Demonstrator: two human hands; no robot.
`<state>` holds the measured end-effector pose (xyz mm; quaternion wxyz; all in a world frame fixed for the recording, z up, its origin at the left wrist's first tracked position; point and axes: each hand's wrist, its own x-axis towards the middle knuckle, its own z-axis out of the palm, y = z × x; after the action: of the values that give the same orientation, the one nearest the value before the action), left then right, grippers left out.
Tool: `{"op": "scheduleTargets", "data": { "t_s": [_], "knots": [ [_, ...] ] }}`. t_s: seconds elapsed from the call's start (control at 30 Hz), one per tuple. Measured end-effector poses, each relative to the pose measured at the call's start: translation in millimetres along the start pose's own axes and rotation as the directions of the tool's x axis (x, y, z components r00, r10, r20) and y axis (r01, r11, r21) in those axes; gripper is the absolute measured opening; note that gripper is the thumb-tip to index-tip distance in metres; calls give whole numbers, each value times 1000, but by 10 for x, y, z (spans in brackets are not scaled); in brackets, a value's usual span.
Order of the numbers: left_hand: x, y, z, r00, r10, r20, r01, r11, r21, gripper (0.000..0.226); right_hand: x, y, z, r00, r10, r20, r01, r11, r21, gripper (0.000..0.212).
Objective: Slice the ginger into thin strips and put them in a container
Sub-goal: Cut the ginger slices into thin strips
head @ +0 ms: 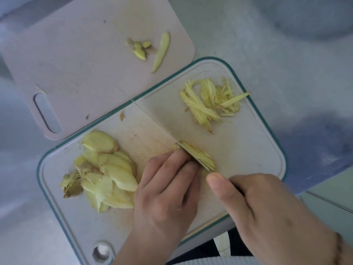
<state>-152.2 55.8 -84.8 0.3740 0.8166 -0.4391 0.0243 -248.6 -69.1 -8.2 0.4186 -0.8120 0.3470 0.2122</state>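
My left hand (168, 180) pins a ginger slice (198, 156), right hand (254, 199) gripping the knife; one strip pile (210, 102) cut, many slices (107, 169) remaining.

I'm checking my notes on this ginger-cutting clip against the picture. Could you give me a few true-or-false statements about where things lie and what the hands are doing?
1. The pile of cut strips lies on the teal-rimmed board. True.
2. The uncut slices are stacked on the pink board. False: they lie on the teal-rimmed board, at its left side; the pink board holds only a few trimmings.
3. The right hand grips the knife. True.
4. The left hand lies idle off the board. False: its fingers press down the slices being cut, right beside the blade.
5. A container already holds strips. False: no container with strips shows.
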Motion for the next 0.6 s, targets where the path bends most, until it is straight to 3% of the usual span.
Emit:
{"op": "scheduleTargets", "data": {
  "t_s": [0.07,0.2,0.33,0.43,0.6],
  "knots": [
    [-12,1,2,1000,-5,-1,5,1000,4,10,17,-19,-34,999,-15,-35,14,1000,-27,70],
    [-18,-1,8,1000,-13,-6,13,1000,-23,22,-57,-41,-37,999,14,42,-8,991,-135,71],
    [-23,9,15,1000,-24,-16,24,999,-24,23,-73,30,13,1000,24,-3,-24,989,-143,92],
    [-27,7,13,999,-30,-22,29,999,-24,28,-87,90,45,990,-18,-140,-18,968,-248,60],
    [-27,14,19,1000,-20,-11,20,1000,-15,5,-58,197,98,989,-37,-142,45,998,49,75]
  ]
}}
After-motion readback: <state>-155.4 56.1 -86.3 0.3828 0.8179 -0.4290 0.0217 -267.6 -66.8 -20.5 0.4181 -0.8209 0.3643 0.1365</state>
